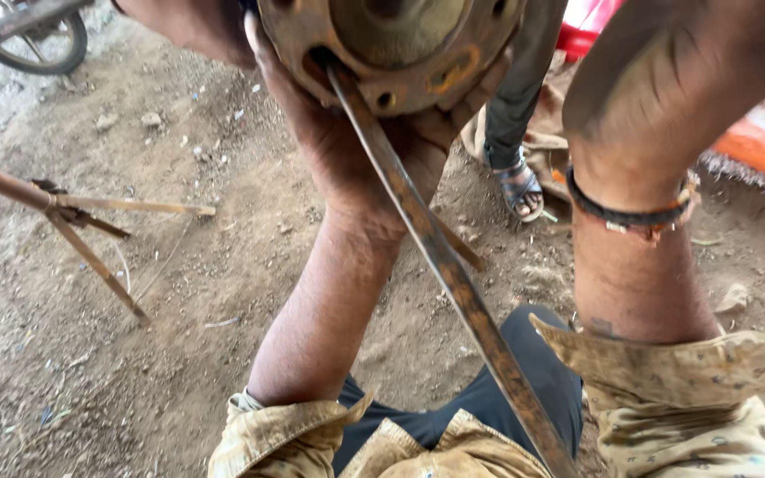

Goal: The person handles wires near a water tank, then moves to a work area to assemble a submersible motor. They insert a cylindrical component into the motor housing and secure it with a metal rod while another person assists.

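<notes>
On the bare dirt ground (90, 354) at the far left stands part of a bicycle wheel (33, 40), and nearer lies a bundle of thin rusty rods (73, 217) joined at one point and splayed out towards the right. Right of these, the person's left hand (347, 146) reaches up and cups a rusty round metal hub (391, 44) from below, fingers curled round its near rim and palm pressed against it, so the hub sits touching the hand at the top centre of the view. A long, flat, rusted metal bar (453, 283) runs from one of the hub's holes down and to the right, crossing in front of the left wrist and passing between the two forearms towards the person's lap. The step in hand looks like levering or probing at the hub with the bar while the left hand steadies it; the next move would seem to call for a firm hold on the hub and steady pressure along the bar. Further right, another person's sandalled foot (520, 186) stands beyond the hub. The right hand is cut off by the top edge, only its wrist with a dark beaded bracelet (630, 212) shows, so I cannot tell its grasp.
</notes>
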